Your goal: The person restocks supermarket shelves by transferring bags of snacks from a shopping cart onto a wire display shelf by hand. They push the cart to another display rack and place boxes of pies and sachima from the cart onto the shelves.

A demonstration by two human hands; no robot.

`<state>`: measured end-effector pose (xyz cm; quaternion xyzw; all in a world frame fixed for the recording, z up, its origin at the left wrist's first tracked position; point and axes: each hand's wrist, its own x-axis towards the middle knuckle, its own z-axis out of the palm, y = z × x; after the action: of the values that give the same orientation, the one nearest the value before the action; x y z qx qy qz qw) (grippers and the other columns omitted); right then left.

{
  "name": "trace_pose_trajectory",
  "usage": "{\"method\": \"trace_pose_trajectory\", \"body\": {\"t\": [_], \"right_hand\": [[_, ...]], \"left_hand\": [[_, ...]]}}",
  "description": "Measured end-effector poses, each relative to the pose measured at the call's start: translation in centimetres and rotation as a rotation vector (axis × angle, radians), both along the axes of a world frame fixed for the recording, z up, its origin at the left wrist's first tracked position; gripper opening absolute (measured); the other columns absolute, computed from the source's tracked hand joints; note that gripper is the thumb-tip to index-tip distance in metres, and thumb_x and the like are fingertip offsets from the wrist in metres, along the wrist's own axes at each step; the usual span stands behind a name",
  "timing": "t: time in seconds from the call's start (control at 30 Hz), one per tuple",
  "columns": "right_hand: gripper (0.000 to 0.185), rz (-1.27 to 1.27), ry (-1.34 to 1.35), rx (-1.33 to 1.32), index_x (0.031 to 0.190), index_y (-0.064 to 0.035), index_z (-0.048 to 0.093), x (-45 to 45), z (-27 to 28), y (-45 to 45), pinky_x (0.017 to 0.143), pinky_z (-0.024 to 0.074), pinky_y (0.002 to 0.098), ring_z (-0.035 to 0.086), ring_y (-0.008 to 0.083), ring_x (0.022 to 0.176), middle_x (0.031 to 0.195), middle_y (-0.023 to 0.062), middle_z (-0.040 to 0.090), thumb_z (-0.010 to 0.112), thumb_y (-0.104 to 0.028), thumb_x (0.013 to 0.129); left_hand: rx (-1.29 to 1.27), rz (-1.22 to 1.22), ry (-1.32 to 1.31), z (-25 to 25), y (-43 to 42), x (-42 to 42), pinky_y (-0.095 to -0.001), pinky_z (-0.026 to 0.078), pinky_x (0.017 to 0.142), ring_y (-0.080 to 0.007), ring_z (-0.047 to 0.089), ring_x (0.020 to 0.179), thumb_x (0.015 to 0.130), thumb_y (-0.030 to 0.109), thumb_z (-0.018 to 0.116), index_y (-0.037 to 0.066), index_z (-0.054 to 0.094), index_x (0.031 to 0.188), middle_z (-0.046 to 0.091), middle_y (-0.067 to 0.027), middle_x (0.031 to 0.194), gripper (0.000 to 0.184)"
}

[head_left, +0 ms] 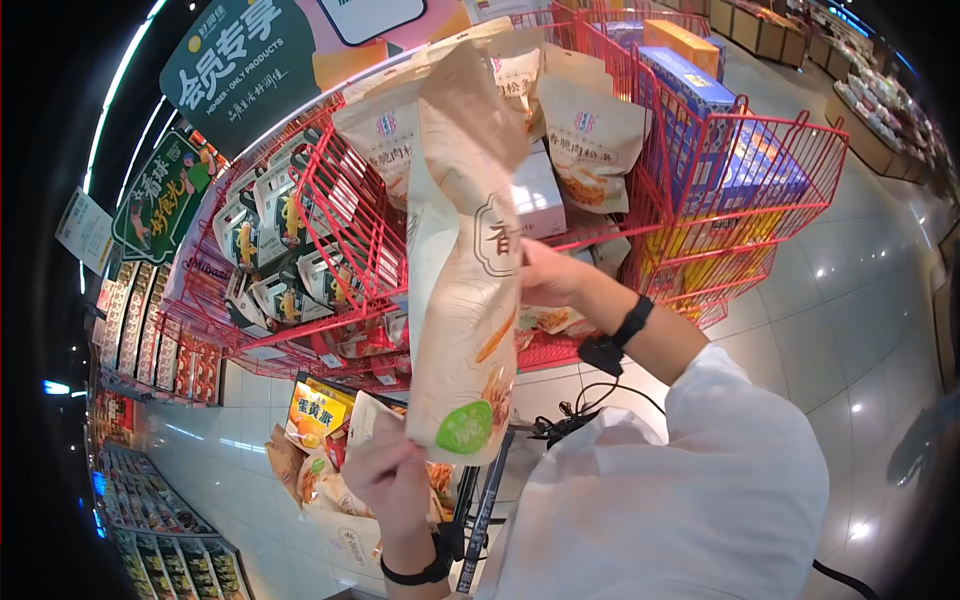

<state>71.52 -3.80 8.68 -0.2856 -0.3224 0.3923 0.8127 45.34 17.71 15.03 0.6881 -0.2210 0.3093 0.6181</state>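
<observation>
A large beige snack bag with a green oval mark is held upright before me. At its lower left corner, my left hand pinches the edge with closed fingers. My right hand grips the bag's right side about halfway up; its fingertips are partly hidden behind the bag. Similar beige bags stand in the red wire basket behind it. Below my left hand, a cart holds more beige bags and a yellow box.
Blue boxes fill the right basket section, and black-and-white packs the left one. A cart handle stands close to my body. A dark cable hangs by my right wrist. Shelves line the left side.
</observation>
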Motion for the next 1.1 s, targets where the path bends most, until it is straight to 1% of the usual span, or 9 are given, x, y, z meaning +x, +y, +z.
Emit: {"method": "trace_pose_trajectory", "body": {"t": [0.07, 0.13, 0.27, 0.5, 0.67, 0.77, 0.83, 1.0, 1.1], "right_hand": [[0.085, -0.141, -0.026, -0.043, 0.145, -0.0065, 0.038, 1.1, 1.9, -3.1, 0.106, 0.0465, 0.0443, 0.058, 0.0240, 0.124, 0.137, 0.0088, 0.058, 0.087, -0.021, 0.076], [0.067, -0.254, -0.089, -0.006, 0.141, -0.0068, 0.042, 2.3, 4.3, -5.6, 0.099, 0.0524, 0.0436, 0.060, 0.0231, 0.121, 0.135, 0.0087, 0.059, 0.078, -0.017, 0.086], [0.052, -0.624, -0.127, -0.136, 0.137, -0.0064, 0.043, 5.5, 8.7, -9.2, 0.095, 0.0546, 0.0389, 0.063, 0.0211, 0.114, 0.127, 0.0099, 0.062, 0.068, -0.005, 0.091], [0.039, -1.166, -0.492, -0.430, 0.124, -0.0030, 0.049, 15.5, 7.4, -10.2, 0.091, 0.0528, 0.0332, 0.062, 0.0172, 0.107, 0.114, 0.0098, 0.064, 0.068, -0.003, 0.090], [0.045, -1.144, -0.557, -0.352, 0.126, 0.0000, 0.053, 20.5, 3.9, -7.0, 0.088, 0.0517, 0.0320, 0.065, 0.0178, 0.103, 0.115, 0.0102, 0.067, 0.072, -0.004, 0.086], [0.044, -1.128, -0.527, -0.630, 0.128, -0.0010, 0.056, 21.4, 3.4, -5.9, 0.088, 0.0511, 0.0309, 0.064, 0.0167, 0.102, 0.115, 0.0092, 0.068, 0.071, -0.004, 0.086], [0.036, -1.177, -0.522, -0.638, 0.127, -0.0024, 0.058, 22.7, 1.9, -5.6, 0.071, 0.0470, 0.0256, 0.057, 0.0101, 0.083, 0.095, 0.0017, 0.065, 0.067, -0.007, 0.093], [0.041, -1.001, -0.431, -0.508, 0.130, -0.0027, 0.056, 26.3, -0.7, -4.6, 0.081, 0.0514, 0.0271, 0.065, 0.0135, 0.095, 0.106, 0.0071, 0.069, 0.059, 0.004, 0.089], [0.043, -1.211, -0.468, -0.651, 0.127, -0.0006, 0.057, 26.0, -0.9, -2.9, 0.093, 0.0492, 0.0322, 0.065, 0.0199, 0.107, 0.116, 0.0127, 0.068, 0.063, 0.004, 0.084]], "left_hand": [[-0.114, 0.085, 0.154, -1.0, 0.5, 2.1, -0.0471, 0.046, 0.105, -0.0266, 0.062, 0.106, 0.092, -0.002, 0.063, -0.003, 0.063, 0.115, 0.066, -0.0139, 0.115, 0.024], [-0.219, 0.133, 0.328, 0.0, -0.9, 4.7, -0.0423, 0.044, 0.108, -0.0283, 0.058, 0.120, 0.096, 0.004, 0.061, -0.006, 0.055, 0.129, 0.059, -0.0169, 0.131, 0.035], [-0.184, -0.007, 0.467, 1.3, -3.4, 9.6, -0.0398, 0.039, 0.113, -0.0288, 0.043, 0.138, 0.100, 0.010, 0.057, -0.003, 0.035, 0.149, 0.039, -0.0153, 0.153, 0.055], [-0.181, -0.128, 0.661, -2.2, -4.1, 11.5, -0.0350, 0.045, 0.106, -0.0222, 0.050, 0.131, 0.100, 0.009, 0.055, -0.002, 0.048, 0.140, 0.037, -0.0113, 0.155, 0.042], [-0.136, -0.059, 0.645, -2.3, -3.7, 10.2, -0.0341, 0.047, 0.104, -0.0201, 0.054, 0.126, 0.099, 0.009, 0.055, -0.003, 0.054, 0.134, 0.040, -0.0114, 0.153, 0.037], [-0.162, 0.011, 0.650, -2.3, -2.9, 9.4, -0.0333, 0.048, 0.103, -0.0193, 0.056, 0.123, 0.099, 0.008, 0.056, -0.003, 0.055, 0.133, 0.042, -0.0116, 0.151, 0.035], [-0.178, 0.052, 0.636, -2.8, -2.5, 8.8, -0.0327, 0.048, 0.102, -0.0190, 0.058, 0.120, 0.099, 0.007, 0.055, -0.003, 0.056, 0.131, 0.046, -0.0118, 0.149, 0.034], [-0.225, 0.116, 0.668, -3.3, -2.2, 6.9, -0.0278, 0.045, 0.097, -0.0157, 0.059, 0.115, 0.098, 0.006, 0.056, 0.001, 0.061, 0.126, 0.051, -0.0111, 0.143, 0.029], [-0.243, 0.152, 0.659, -3.7, -1.7, 5.6, -0.0277, 0.045, 0.096, -0.0145, 0.060, 0.113, 0.098, 0.006, 0.056, 0.001, 0.061, 0.126, 0.052, -0.0109, 0.143, 0.029]]}}
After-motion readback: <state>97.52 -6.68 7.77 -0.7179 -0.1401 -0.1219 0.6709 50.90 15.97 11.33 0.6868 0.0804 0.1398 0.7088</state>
